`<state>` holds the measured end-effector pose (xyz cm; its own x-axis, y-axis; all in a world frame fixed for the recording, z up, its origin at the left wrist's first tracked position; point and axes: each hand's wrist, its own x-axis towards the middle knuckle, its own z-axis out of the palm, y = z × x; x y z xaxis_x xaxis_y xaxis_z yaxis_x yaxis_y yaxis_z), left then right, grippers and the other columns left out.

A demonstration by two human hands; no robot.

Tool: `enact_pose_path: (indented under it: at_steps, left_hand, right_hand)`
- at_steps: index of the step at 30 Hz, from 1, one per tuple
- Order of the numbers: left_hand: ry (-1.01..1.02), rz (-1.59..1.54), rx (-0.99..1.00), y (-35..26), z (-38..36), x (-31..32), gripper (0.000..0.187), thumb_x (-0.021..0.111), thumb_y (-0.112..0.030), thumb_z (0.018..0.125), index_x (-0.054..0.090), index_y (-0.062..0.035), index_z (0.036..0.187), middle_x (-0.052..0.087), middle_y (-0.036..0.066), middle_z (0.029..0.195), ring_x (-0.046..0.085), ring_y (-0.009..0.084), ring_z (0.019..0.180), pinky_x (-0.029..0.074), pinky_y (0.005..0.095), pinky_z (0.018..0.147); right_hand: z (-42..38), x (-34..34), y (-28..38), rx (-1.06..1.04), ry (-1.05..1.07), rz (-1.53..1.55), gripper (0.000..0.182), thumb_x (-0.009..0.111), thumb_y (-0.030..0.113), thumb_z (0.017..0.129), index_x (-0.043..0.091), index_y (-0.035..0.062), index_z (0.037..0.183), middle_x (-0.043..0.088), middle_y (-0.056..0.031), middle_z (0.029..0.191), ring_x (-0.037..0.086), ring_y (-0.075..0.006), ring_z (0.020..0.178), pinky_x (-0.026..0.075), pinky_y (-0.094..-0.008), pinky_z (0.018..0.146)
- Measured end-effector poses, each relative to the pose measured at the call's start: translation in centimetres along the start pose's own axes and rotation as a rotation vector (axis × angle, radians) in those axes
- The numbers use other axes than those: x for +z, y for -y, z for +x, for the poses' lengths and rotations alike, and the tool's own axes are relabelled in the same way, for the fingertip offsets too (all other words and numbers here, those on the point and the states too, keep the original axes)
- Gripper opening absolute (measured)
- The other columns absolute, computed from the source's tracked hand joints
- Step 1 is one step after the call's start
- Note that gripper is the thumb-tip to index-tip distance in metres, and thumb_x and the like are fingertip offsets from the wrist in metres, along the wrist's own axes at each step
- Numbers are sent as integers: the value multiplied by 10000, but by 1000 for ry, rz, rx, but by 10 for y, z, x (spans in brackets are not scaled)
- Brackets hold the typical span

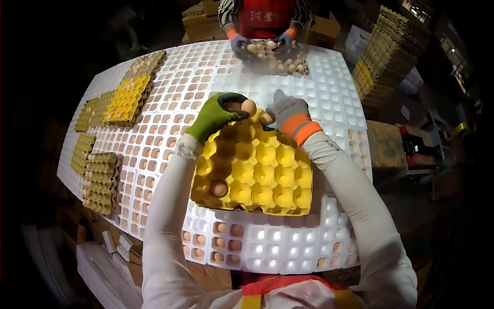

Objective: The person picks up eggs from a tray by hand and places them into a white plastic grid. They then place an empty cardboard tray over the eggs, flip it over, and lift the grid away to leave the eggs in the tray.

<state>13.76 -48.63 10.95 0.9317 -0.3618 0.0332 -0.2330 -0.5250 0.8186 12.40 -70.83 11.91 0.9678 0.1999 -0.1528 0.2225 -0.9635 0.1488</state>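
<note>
A green glove covers my left hand [220, 112], its fingers closed around a brown egg [249, 107]; a second egg seems to sit deeper in the palm, partly hidden. My right hand [289, 114], in a grey and orange glove, has its fingers curled at another egg [266, 118] by the far edge of a yellow egg tray [262, 175]. Both hands are over that far edge. One brown egg [218, 188] rests in the tray's near left; most of its other visible cups hold nothing. The tray lies on white foam egg trays [265, 252].
Across the table, a person's gloved hands [240, 47] handle eggs at a carton tray [303, 67]. Yellow trays [127, 99] and olive trays [100, 183] lie on the left over egg-filled foam trays [149, 154]. A tall tray stack [388, 54] stands at right.
</note>
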Motion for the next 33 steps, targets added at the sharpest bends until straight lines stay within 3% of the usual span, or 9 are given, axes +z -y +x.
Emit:
enact_pose_path:
  at_steps: [3,7,9,14,20,23,25,29,33]
  left_hand:
    - [75,-688,-75,-16,-38,-10,519,767,-157,858,587,-74,1338,653,-6,1161,616,65,969,502,208,806]
    - [-96,-713,-45,-17,-95,-13,526,704,-179,920,513,-58,1394,633,56,1235,629,142,1059,532,244,862]
    - [-137,-1035,-9,-23,-137,-11,518,692,-206,934,505,-40,1387,624,112,1265,629,199,1112,555,286,897]
    - [-232,-859,-76,-19,-264,30,524,666,-230,921,496,-48,1382,563,141,1375,579,210,1222,502,262,970]
    - [-113,-740,-703,-32,-379,202,459,698,-105,884,581,-28,1321,639,72,1188,607,153,990,501,277,849]
    - [-90,-519,-451,-46,-388,277,414,775,-20,766,677,-23,1168,642,70,1131,623,181,968,513,309,840]
    - [-76,-128,-187,-75,-376,300,432,810,-43,718,690,-28,1133,629,73,1099,637,221,959,517,324,832]
    - [-1,164,-97,-96,-368,328,415,809,-119,727,722,-185,1127,596,99,1201,650,287,980,538,370,773]
    - [-43,376,-50,-92,-385,334,413,783,-133,748,718,-209,1148,588,103,1278,650,305,1005,544,384,787]
  right_hand:
    - [-3,12,-12,-114,-194,184,483,752,552,750,711,255,1128,572,-53,1207,669,-221,1008,555,-363,796]
    - [-48,26,-54,-220,6,1836,469,803,399,848,688,90,1182,670,-21,925,645,-107,727,522,-251,618]
    - [-90,34,-71,-261,101,1961,469,699,374,944,619,57,1279,697,-74,963,661,-144,731,507,-282,511]
    - [-224,105,-100,-423,227,2317,587,672,420,936,578,-52,1272,696,-134,944,648,-172,659,489,-277,460]
    - [-395,182,-104,572,377,1808,384,762,187,892,660,3,1214,691,-35,839,628,-88,678,496,-247,551]
    - [-456,250,-95,211,-34,1349,437,828,223,804,697,107,1205,689,-68,1008,671,-171,888,530,-312,708]
    - [-468,259,-87,174,-53,1202,449,821,262,797,699,148,1215,658,-83,1109,655,-222,955,531,-350,782]
    - [-461,236,-65,232,-14,589,463,790,330,810,690,179,1236,613,-100,1222,636,-299,1009,533,-412,847]
    - [-446,234,-63,140,-109,853,437,728,286,852,658,199,1275,605,-120,1241,633,-310,1042,532,-407,836]
